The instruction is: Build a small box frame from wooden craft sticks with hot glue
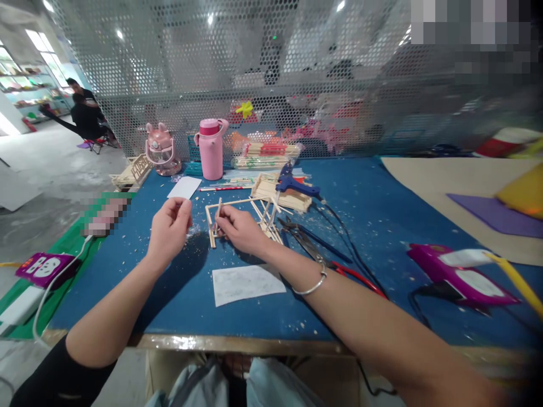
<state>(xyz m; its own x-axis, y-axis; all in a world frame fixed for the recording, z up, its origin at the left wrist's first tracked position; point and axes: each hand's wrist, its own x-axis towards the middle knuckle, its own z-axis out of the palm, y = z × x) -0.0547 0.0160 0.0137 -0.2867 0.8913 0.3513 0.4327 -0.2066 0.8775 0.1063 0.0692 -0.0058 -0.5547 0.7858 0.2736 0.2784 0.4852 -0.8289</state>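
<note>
My right hand (240,227) pinches a thin wooden stick (219,210), which stands nearly upright over the left side of a flat stick frame (208,217) on the blue table. To the left, my left hand (170,226) hovers above the tabletop with thumb and fingertips pressed together; whatever is between them, if anything, is hidden. Several loose sticks (271,217) lie crossed just past my right hand. Behind them a blue glue gun (297,185) rests by a shallow wooden stick tray (258,185). A white paper sheet (248,285) lies nearer me, partly under my right forearm.
Pliers (307,240) with red and blue handles lie right of my forearm, beside a black cable. A pink bottle (211,152), a clear pink-lidded cup (161,155) and packs of sticks (267,155) line the mesh partition. Purple power strips (462,274) sit at right and left.
</note>
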